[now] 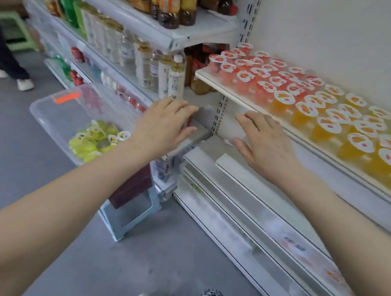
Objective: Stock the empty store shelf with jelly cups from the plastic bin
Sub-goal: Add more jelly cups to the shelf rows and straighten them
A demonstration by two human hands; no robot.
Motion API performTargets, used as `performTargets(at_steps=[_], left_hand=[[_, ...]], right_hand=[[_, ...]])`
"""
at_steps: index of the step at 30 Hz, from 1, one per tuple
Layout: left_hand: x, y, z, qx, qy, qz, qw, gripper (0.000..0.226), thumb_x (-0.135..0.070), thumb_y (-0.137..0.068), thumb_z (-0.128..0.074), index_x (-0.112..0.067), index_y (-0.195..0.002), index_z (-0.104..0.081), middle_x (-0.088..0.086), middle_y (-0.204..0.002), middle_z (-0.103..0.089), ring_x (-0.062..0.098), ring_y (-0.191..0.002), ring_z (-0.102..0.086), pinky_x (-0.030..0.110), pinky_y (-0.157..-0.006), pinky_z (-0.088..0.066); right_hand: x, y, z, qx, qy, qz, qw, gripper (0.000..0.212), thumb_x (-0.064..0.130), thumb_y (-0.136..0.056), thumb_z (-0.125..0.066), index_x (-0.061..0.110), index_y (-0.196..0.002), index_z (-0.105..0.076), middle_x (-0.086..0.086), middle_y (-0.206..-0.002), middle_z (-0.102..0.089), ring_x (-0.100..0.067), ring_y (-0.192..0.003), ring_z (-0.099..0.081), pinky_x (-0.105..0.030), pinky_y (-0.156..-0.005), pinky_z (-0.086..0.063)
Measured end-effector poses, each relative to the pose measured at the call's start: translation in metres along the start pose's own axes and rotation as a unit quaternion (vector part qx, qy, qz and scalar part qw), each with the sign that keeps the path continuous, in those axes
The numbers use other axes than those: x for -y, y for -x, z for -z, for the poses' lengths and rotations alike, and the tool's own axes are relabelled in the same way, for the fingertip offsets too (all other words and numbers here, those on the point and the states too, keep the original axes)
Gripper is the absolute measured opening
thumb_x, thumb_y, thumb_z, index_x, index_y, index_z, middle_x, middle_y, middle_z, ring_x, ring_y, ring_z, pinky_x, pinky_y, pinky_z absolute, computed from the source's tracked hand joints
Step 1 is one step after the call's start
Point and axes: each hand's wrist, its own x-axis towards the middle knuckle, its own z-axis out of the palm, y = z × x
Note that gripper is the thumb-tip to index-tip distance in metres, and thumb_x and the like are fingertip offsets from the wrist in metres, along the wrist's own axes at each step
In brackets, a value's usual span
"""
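A clear plastic bin point(55, 118) stands at the left on a pale blue stool, with several green jelly cups point(94, 140) in its near corner. The white shelf point(220, 84) at the right holds rows of red jelly cups point(252, 75) towards the back and orange jelly cups point(350, 130) nearer me. My left hand point(165, 123) hovers between the bin and the shelf post, fingers relaxed and holding nothing. My right hand point(262, 140) reaches out just below the shelf's front edge, fingers straight, also holding nothing.
Drink bottles point(149, 68) fill the shelves at the left and above. Bare white lower shelves point(245, 191) run beneath the jelly shelf. The pale blue stool point(129, 213) stands on the grey floor. A person's legs and white shoes point(20, 81) are at the far left.
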Motion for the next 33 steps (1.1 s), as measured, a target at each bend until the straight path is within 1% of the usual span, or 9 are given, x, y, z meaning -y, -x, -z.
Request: performTargets(at_steps=[3, 8, 12, 15, 20, 25, 28, 30, 33], left_hand=[[0.047, 0.036, -0.007, 0.011, 0.0, 0.048, 0.999, 0.048, -0.041, -0.094, -0.052, -0.014, -0.133, -0.054, 0.009, -0.124, -0.059, 0.032, -0.112, -0.053, 0.046, -0.096, -0.042], [0.117, 0.09, -0.026, 0.023, 0.007, 0.157, 0.987, 0.042, -0.033, -0.092, -0.061, -0.01, -0.127, -0.06, 0.012, -0.12, -0.062, 0.036, -0.11, -0.055, 0.047, -0.094, -0.044], [0.167, 0.125, -0.046, 0.059, 0.009, 0.248, 0.967, 0.042, -0.031, -0.092, -0.061, -0.013, -0.13, -0.058, 0.011, -0.12, -0.061, 0.036, -0.11, -0.053, 0.044, -0.096, -0.043], [0.198, 0.138, -0.06, 0.084, 0.016, 0.308, 0.948, 0.042, -0.03, -0.092, -0.061, -0.017, -0.132, -0.057, 0.009, -0.121, -0.062, 0.036, -0.11, -0.053, 0.047, -0.093, -0.045], [0.25, 0.133, -0.091, 0.116, 0.021, 0.37, 0.922, 0.041, -0.031, -0.094, -0.059, -0.015, -0.131, -0.057, 0.009, -0.123, -0.061, 0.035, -0.112, -0.052, 0.046, -0.097, -0.043], [0.291, 0.118, -0.124, 0.121, 0.035, 0.398, 0.908, 0.039, -0.029, -0.094, -0.058, -0.014, -0.13, -0.058, 0.008, -0.12, -0.062, 0.034, -0.111, -0.052, 0.044, -0.098, -0.042], [0.302, 0.121, -0.14, 0.128, 0.035, 0.407, 0.904, 0.037, -0.028, -0.094, -0.058, -0.013, -0.128, -0.06, 0.007, -0.118, -0.064, 0.033, -0.11, -0.052, 0.041, -0.1, -0.041], [0.306, 0.126, -0.147, 0.128, 0.03, 0.407, 0.904, 0.036, -0.028, -0.093, -0.059, -0.013, -0.126, -0.062, 0.006, -0.116, -0.065, 0.031, -0.108, -0.053, 0.039, -0.1, -0.04], [0.308, 0.127, -0.15, 0.126, 0.026, 0.404, 0.906, 0.036, -0.028, -0.092, -0.061, -0.014, -0.125, -0.063, 0.004, -0.115, -0.066, 0.03, -0.108, -0.053, 0.039, -0.1, -0.04]], right_hand=[[0.044, -0.03, -0.03, 0.026, -0.022, 0.039, 0.999, 0.052, 0.036, -0.096, -0.052, 0.008, -0.14, -0.047, -0.014, -0.133, -0.052, -0.034, -0.121, -0.049, -0.045, -0.099, -0.039], [0.102, -0.08, -0.083, 0.062, -0.075, 0.103, 0.99, 0.048, 0.029, -0.095, -0.057, 0.005, -0.136, -0.052, -0.016, -0.131, -0.055, -0.035, -0.119, -0.052, -0.045, -0.098, -0.041], [0.135, -0.128, -0.134, 0.094, -0.108, 0.156, 0.977, 0.047, 0.026, -0.093, -0.059, 0.004, -0.135, -0.053, -0.016, -0.127, -0.057, -0.036, -0.117, -0.053, -0.044, -0.099, -0.041], [0.155, -0.167, -0.17, 0.129, -0.143, 0.183, 0.964, 0.047, 0.027, -0.093, -0.06, 0.005, -0.134, -0.054, -0.015, -0.126, -0.058, -0.035, -0.117, -0.053, -0.042, -0.1, -0.039], [0.183, -0.237, -0.235, 0.202, -0.178, 0.237, 0.933, 0.047, 0.025, -0.091, -0.063, 0.009, -0.134, -0.054, -0.013, -0.123, -0.059, -0.035, -0.113, -0.054, -0.044, -0.098, -0.043], [0.219, -0.294, -0.303, 0.347, -0.124, 0.311, 0.876, 0.049, 0.019, -0.09, -0.061, 0.02, -0.137, -0.051, -0.003, -0.134, -0.052, -0.027, -0.123, -0.046, -0.037, -0.1, -0.04], [0.244, -0.308, -0.331, 0.429, -0.015, 0.372, 0.823, 0.049, 0.015, -0.09, -0.061, 0.026, -0.138, -0.051, -0.002, -0.134, -0.048, -0.026, -0.124, -0.044, -0.033, -0.086, -0.043], [0.256, -0.31, -0.342, 0.445, 0.075, 0.425, 0.785, 0.048, 0.015, -0.091, -0.061, 0.025, -0.137, -0.051, -0.006, -0.133, -0.045, -0.027, -0.124, -0.044, -0.034, -0.078, -0.041], [0.26, -0.311, -0.352, 0.433, 0.109, 0.461, 0.767, 0.043, 0.009, -0.09, -0.058, 0.016, -0.133, -0.052, -0.01, -0.131, -0.045, -0.029, -0.123, -0.043, -0.037, -0.086, -0.044]])
